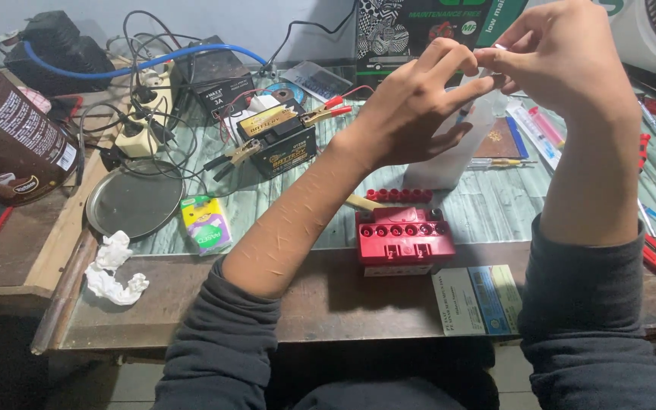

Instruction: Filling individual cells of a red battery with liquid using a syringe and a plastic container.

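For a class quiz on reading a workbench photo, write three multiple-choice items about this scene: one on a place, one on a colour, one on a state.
1. Where does the round metal tray lie?
A. left of the black battery
B. right of the red battery
C. on the cardboard box

2. What colour is the battery nearest the table's front edge?
A. black
B. red
C. blue

3. How are the two hands placed?
A. flat on the table
B. one on each battery
C. raised together, fingertips meeting on a small white piece

Answers:
1 A: the tray sits left of the black battery, which carries clip leads.
2 B: its casing and its row of caps are red.
3 C: the left hand and right hand are held above the table, pinching a small white piece too small to identify.
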